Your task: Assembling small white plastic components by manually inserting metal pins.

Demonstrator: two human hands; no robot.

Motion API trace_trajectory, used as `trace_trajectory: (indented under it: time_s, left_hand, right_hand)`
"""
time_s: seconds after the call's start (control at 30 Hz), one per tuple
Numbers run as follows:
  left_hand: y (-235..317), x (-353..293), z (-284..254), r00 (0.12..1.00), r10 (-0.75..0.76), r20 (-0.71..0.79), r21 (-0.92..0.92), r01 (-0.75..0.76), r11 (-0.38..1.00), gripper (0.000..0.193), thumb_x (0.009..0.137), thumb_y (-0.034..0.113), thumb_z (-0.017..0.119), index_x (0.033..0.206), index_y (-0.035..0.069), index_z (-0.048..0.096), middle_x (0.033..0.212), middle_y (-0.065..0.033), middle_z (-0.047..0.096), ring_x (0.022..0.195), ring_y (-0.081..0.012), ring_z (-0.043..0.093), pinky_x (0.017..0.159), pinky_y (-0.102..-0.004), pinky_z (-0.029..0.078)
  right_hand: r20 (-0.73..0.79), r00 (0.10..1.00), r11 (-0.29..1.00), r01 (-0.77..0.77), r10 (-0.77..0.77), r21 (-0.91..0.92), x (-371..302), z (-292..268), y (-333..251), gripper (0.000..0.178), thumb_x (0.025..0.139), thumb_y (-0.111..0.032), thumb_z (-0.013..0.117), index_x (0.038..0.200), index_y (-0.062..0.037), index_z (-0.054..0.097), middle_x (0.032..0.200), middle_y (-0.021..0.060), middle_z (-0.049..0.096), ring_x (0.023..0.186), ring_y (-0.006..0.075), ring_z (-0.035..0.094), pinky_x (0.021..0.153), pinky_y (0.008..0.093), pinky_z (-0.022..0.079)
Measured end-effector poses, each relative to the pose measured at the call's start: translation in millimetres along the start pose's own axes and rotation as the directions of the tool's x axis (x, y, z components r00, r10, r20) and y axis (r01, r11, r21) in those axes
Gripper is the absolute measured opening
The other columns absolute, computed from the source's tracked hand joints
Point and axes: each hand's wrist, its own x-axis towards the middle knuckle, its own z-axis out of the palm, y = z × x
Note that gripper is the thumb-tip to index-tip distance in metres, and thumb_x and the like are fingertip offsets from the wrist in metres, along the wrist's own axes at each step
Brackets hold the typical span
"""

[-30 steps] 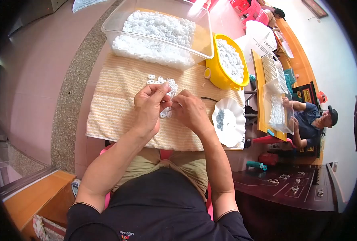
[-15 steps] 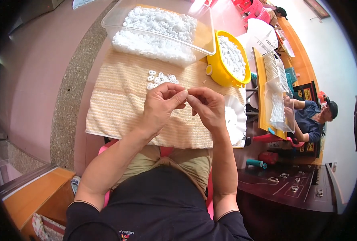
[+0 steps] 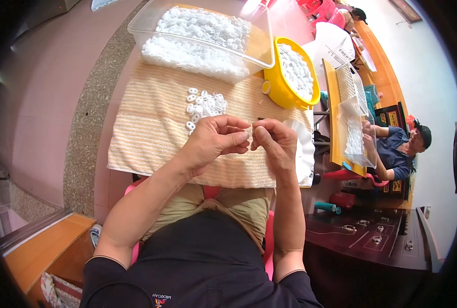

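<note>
My left hand (image 3: pixel 212 141) and my right hand (image 3: pixel 275 143) meet above the towel, thumbs and index fingers pinched close together. A tiny pale piece seems to sit between the fingertips, too small and covered to name. Just beyond my left hand lies a loose pile of small white plastic pieces (image 3: pixel 206 104), oval with two holes. A small dark tip (image 3: pixel 260 118) shows beside my right index finger; the rest of it is hidden. To the right of my right hand is a white fluted dish (image 3: pixel 303 149), partly covered by the hand.
A striped towel (image 3: pixel 146 128) covers the table. At its far side stands a clear plastic bin (image 3: pixel 200 72) full of white pieces, beside a yellow tub (image 3: pixel 273 84) holding more. At the right a co-worker (image 3: pixel 393 149) handles pieces in a clear box (image 3: pixel 364 149).
Both hands have come slightly nearer to me and to the right, with the fingertips a little farther apart. More of the white pile shows, and the dark tip has come into sight.
</note>
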Motion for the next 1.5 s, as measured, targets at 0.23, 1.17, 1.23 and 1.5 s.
trace_trajectory:
  time_s: [0.23, 1.17, 1.23, 1.5]
  left_hand:
    - [-4, 3, -2, 0.999, 0.051, -0.008, -0.084, -0.051, 0.995, 0.023, 0.090, 0.004, 0.061, 0.112, -0.001, 0.061, 0.090, -0.0050, 0.063, 0.077, -0.0122, 0.063, 0.074, -0.0253, 0.057]
    - [-7, 3, 0, 0.990, 0.018, -0.138, -0.076, -0.029, 0.997, 0.013, 0.088, 0.004, 0.063, 0.100, -0.001, 0.059, 0.089, -0.0081, 0.064, 0.078, -0.0131, 0.064, 0.074, -0.0268, 0.057]
    - [-9, 2, 2, 0.990, 0.001, -0.139, -0.074, -0.012, 0.997, 0.014, 0.088, 0.004, 0.063, 0.101, -0.002, 0.060, 0.090, -0.0086, 0.064, 0.078, -0.0135, 0.064, 0.075, -0.0272, 0.058]
    - [-13, 1, 4, 0.993, -0.080, -0.083, -0.060, 0.075, 0.995, 0.018, 0.087, 0.005, 0.065, 0.104, -0.001, 0.061, 0.092, -0.0075, 0.065, 0.081, -0.0150, 0.066, 0.076, -0.0293, 0.057]
  right_hand:
    - [0.073, 0.997, 0.777, 0.052, -0.008, -0.628, -13, -14, 7, 0.008, 0.083, -0.001, 0.066, 0.092, -0.0002, 0.064, 0.076, 0.0040, 0.062, 0.068, 0.0140, 0.060, 0.063, 0.0276, 0.049]
    - [-0.154, 0.986, 0.976, -0.095, 0.065, -0.194, -25, -17, 23, 0.006, 0.089, 0.001, 0.059, 0.093, 0.0044, 0.061, 0.080, 0.0060, 0.061, 0.071, 0.0121, 0.061, 0.066, 0.0269, 0.054]
    - [-0.152, 0.984, 0.988, -0.109, 0.092, -0.107, -24, -19, 25, 0.009, 0.090, -0.003, 0.061, 0.093, 0.0054, 0.061, 0.083, 0.0072, 0.062, 0.071, 0.0138, 0.061, 0.068, 0.0284, 0.055]
    - [-0.084, 0.991, 0.974, -0.081, 0.101, 0.213, -21, -12, 34, 0.014, 0.088, -0.009, 0.066, 0.092, 0.0041, 0.062, 0.087, 0.0074, 0.062, 0.074, 0.0125, 0.057, 0.069, 0.0251, 0.048]
